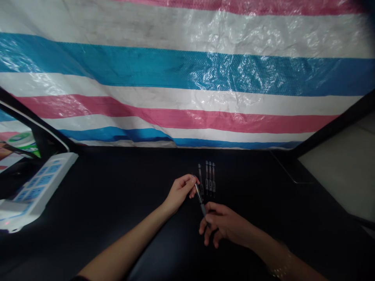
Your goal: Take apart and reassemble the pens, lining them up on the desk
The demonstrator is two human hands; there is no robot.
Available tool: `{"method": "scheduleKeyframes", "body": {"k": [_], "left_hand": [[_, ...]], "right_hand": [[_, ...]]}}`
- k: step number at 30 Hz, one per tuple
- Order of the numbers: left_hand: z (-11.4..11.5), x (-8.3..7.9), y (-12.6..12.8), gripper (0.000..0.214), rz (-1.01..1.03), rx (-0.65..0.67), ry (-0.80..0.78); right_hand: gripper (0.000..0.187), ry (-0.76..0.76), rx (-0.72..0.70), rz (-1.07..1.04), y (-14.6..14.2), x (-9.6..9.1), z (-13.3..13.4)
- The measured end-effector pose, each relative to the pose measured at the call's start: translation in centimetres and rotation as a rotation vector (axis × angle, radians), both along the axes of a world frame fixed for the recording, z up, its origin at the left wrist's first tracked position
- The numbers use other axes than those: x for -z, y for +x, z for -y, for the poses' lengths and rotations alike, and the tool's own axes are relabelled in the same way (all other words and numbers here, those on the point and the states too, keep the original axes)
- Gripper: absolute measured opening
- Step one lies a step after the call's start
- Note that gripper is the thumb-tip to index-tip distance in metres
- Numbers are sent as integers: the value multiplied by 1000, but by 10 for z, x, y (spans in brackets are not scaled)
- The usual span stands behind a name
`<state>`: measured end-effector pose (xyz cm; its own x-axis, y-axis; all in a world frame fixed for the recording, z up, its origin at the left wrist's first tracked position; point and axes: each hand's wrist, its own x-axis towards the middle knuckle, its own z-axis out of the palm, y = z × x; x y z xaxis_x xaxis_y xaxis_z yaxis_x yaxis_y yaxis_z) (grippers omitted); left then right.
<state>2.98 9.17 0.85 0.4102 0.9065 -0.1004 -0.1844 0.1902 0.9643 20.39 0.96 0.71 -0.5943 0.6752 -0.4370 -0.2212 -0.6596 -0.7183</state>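
Head view: left hand (179, 191) pinches a pen (199, 194); right hand (223, 225) curls at its end, contact unclear; a slip could knock the pens (207, 177) at 12 o'clock.

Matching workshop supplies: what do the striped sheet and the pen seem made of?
The striped sheet looks like glossy woven plastic tarpaulin: weave and crinkles catch the light. The pen seems shiny plastic, though it shows too small to be sure.

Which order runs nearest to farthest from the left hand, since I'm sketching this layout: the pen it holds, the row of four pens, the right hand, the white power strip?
From the left hand:
1. Pen: in its fingers.
2. Row of four pens: just ahead, to its right.
3. Right hand: lower right, at the pen's lower end.
4. White power strip: far left.
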Motion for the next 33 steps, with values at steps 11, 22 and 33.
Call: {"method": "scheduleKeyframes", "body": {"k": [11, 22, 33], "left_hand": [[-1, 0, 0, 39, 8, -8, 3], [-1, 3, -2, 37, 60, -25, -12], [-14, -6, -13, 35, 192, -245, -51]], "right_hand": [[37, -1, 1, 5, 1, -2, -2], [30, 22, -134, 114, 0, -1, 0], [29, 56, -206, 87, 1, -1, 2]]}}
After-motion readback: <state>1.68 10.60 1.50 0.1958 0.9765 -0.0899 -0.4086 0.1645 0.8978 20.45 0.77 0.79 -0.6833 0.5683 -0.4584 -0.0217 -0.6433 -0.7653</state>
